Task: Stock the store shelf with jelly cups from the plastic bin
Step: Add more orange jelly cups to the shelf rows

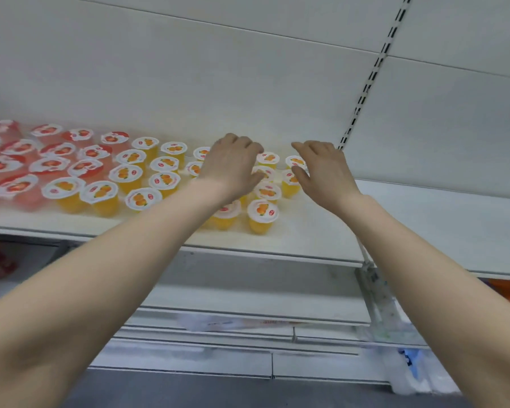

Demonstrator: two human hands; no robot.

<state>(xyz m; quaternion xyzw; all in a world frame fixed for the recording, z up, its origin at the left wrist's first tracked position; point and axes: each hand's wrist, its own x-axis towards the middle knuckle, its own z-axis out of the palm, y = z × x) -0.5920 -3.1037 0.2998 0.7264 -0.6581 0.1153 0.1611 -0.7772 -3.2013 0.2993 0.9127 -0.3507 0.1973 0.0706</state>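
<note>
Several orange jelly cups (262, 216) with white printed lids stand on the white store shelf (321, 240), and several red jelly cups (50, 164) fill its left part. My left hand (233, 164) hovers palm down over the orange cups near the shelf's back, fingers curled over them; whether it grips one is hidden. My right hand (324, 169) rests beside the rightmost orange cups (290, 179), fingers spread, thumb touching a cup. The plastic bin is out of view.
A slotted upright (365, 92) runs up the back panel right of my hands. Bare shelf surface (439, 219) lies to the right. Lower shelves (248, 319) hold blurred packages, and a plastic bag (409, 369) hangs at the lower right.
</note>
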